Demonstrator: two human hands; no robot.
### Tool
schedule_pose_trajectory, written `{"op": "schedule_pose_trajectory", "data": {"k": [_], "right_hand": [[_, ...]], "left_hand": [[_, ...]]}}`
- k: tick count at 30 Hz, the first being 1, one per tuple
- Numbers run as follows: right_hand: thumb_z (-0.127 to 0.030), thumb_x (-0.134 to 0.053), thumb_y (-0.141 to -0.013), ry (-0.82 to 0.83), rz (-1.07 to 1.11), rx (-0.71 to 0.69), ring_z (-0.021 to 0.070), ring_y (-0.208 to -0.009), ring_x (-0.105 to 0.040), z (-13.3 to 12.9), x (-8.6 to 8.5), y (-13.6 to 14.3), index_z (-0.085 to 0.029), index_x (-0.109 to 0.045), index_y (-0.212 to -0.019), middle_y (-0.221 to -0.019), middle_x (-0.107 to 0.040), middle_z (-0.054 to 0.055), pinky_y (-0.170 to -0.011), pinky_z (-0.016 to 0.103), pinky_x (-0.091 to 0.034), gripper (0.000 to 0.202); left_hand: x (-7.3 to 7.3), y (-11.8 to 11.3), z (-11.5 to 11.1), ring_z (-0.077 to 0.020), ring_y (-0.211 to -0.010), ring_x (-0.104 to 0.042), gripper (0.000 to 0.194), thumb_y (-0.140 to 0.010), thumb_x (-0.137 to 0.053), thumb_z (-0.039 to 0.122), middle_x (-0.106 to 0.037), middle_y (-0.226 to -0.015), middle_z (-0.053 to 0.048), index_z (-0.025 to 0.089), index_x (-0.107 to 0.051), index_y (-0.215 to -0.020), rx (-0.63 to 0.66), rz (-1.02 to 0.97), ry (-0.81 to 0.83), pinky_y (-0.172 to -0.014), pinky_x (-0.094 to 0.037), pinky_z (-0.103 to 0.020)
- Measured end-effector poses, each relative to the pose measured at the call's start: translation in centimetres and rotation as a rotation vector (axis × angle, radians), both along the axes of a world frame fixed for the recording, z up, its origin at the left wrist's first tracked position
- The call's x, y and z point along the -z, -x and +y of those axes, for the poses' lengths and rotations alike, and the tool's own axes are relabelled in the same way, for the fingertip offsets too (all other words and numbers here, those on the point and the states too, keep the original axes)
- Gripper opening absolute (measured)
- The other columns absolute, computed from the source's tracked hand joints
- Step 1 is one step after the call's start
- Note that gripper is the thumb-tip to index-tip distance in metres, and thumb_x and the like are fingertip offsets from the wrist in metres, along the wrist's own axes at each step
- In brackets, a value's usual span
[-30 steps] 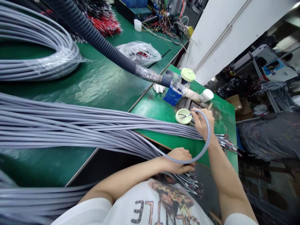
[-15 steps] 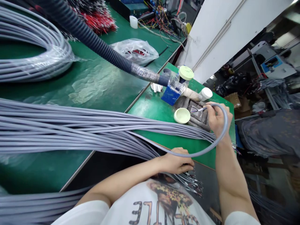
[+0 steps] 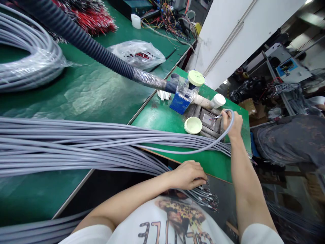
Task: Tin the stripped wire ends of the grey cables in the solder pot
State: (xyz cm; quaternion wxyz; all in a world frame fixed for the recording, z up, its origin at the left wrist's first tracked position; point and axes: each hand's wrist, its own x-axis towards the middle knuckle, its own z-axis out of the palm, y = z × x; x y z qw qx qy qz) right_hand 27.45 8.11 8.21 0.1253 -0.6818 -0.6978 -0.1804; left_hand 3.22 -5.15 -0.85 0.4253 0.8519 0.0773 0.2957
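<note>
My right hand (image 3: 233, 123) pinches a grey cable (image 3: 230, 127) close to its stripped end. Thin bare wire tips (image 3: 212, 119) point left, over a square metal pot (image 3: 208, 119) with a shiny surface; whether they touch it I cannot tell. From that hand the cable loops back to a long bundle of grey cables (image 3: 106, 135) on the bench. My left hand (image 3: 191, 174) lies at the near bench edge with its fingers curled together, above a second bunch of cable ends (image 3: 204, 198). What is under its fingers is hidden.
Beside the pot stand a pale yellow bowl (image 3: 193, 125), a white cup (image 3: 218, 100), a yellow-lidded jar (image 3: 196, 78) and a blue block (image 3: 179, 102). A black corrugated hose (image 3: 101, 51) crosses overhead. A coil of cable (image 3: 48, 64) and a plastic bag (image 3: 138, 54) lie farther back.
The cable's wire tips have moved off the yellow bowl's rim to above the pot. The cable loop has flattened and shifted away from my left hand. The view has shifted slightly.
</note>
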Motion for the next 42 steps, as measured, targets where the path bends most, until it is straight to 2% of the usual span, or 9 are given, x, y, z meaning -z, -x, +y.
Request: {"op": "schedule_pose_trajectory", "data": {"k": [16,19,22,23,25,27,31,36,42], "right_hand": [[-0.034,-0.044,-0.092,0.029,-0.005,0.000,0.0247,-0.082,-0.061,0.6,1.3,-0.1,-0.018,-0.069,-0.094,-0.088,-0.071,0.010,-0.073,0.034,-0.038,0.030],[-0.035,-0.046,-0.092,-0.070,0.103,-0.066,0.0235,-0.088,-0.063,-1.7,-0.5,0.7,-0.020,-0.068,-0.096,-0.093,-0.072,0.008,-0.082,0.036,-0.041,0.028],[-0.033,-0.048,-0.092,-0.117,0.247,-0.195,0.0230,-0.096,-0.063,-6.2,-2.7,2.4,-0.023,-0.067,-0.102,-0.100,-0.072,0.006,-0.090,0.039,-0.044,0.023],[-0.030,-0.050,-0.092,-0.109,0.302,-0.250,0.0232,-0.098,-0.063,-8.0,-3.2,3.0,-0.026,-0.067,-0.105,-0.105,-0.071,0.006,-0.091,0.041,-0.045,0.022],[-0.024,-0.058,-0.087,-0.128,0.422,-0.401,0.0250,-0.101,-0.064,-11.7,-3.7,4.0,-0.030,-0.064,-0.113,-0.113,-0.069,0.005,-0.088,0.044,-0.050,0.027],[-0.019,-0.064,-0.082,-0.066,0.421,-0.553,0.0269,-0.105,-0.063,-15.2,-3.3,4.8,-0.034,-0.061,-0.121,-0.117,-0.068,0.004,-0.086,0.047,-0.051,0.042],[-0.012,-0.066,-0.078,-0.007,0.364,-0.631,0.0287,-0.112,-0.060,-20.5,-0.7,5.7,-0.035,-0.056,-0.128,-0.117,-0.069,0.004,-0.085,0.050,-0.053,0.057],[-0.009,-0.062,-0.079,-0.014,0.379,-0.599,0.0289,-0.117,-0.057,-24.5,2.1,6.2,-0.034,-0.054,-0.130,-0.116,-0.069,0.005,-0.088,0.052,-0.052,0.057],[-0.009,-0.059,-0.082,-0.059,0.412,-0.568,0.0282,-0.118,-0.057,-26.4,2.7,6.1,-0.032,-0.053,-0.132,-0.117,-0.069,0.006,-0.087,0.051,-0.053,0.055]], "left_hand": [[-0.3,0.1,0.2,-0.0166,-0.084,-0.062,0.024,-0.092,-0.050,0.036,-0.072,-0.085,-0.005,0.020,-0.068,-0.096,0.013,0.025,0.043,-0.079,-0.041,-0.029],[-2.6,1.6,0.5,-0.0179,-0.089,-0.065,0.022,-0.089,-0.056,0.034,-0.074,-0.093,-0.007,0.020,-0.070,-0.099,0.188,-0.039,0.257,-0.085,-0.045,-0.029],[-5.4,3.7,0.9,-0.0183,-0.095,-0.068,0.029,-0.091,-0.054,0.032,-0.073,-0.102,-0.009,0.018,-0.070,-0.109,0.607,-0.148,0.571,-0.084,-0.050,-0.023],[-6.0,4.1,1.0,-0.0194,-0.095,-0.069,0.032,-0.091,-0.053,0.034,-0.073,-0.101,-0.009,0.017,-0.070,-0.112,0.650,-0.138,0.671,-0.084,-0.051,-0.024],[-6.5,4.2,1.1,-0.0200,-0.089,-0.070,0.036,-0.088,-0.057,0.040,-0.074,-0.095,-0.010,0.016,-0.070,-0.111,0.556,-0.159,0.904,-0.081,-0.053,-0.027],[-6.1,3.3,1.1,-0.0178,-0.080,-0.068,0.040,-0.082,-0.064,0.044,-0.074,-0.089,-0.010,0.015,-0.070,-0.109,0.311,-0.230,1.124,-0.078,-0.053,-0.029],[-4.4,0.6,0.4,-0.0156,-0.074,-0.065,0.049,-0.069,-0.077,0.044,-0.072,-0.083,-0.008,0.011,-0.071,-0.105,0.040,-0.382,1.350,-0.080,-0.052,-0.031],[-3.8,-0.4,-1.1,-0.0149,-0.073,-0.065,0.040,-0.070,-0.077,0.041,-0.072,-0.080,-0.006,0.011,-0.073,-0.097,-0.010,-0.345,1.376,-0.081,-0.052,-0.031],[-4.2,-0.8,-2.0,-0.0153,-0.075,-0.066,0.037,-0.070,-0.078,0.039,-0.072,-0.081,-0.006,0.011,-0.073,-0.094,0.030,-0.282,1.318,-0.082,-0.051,-0.031]]}}
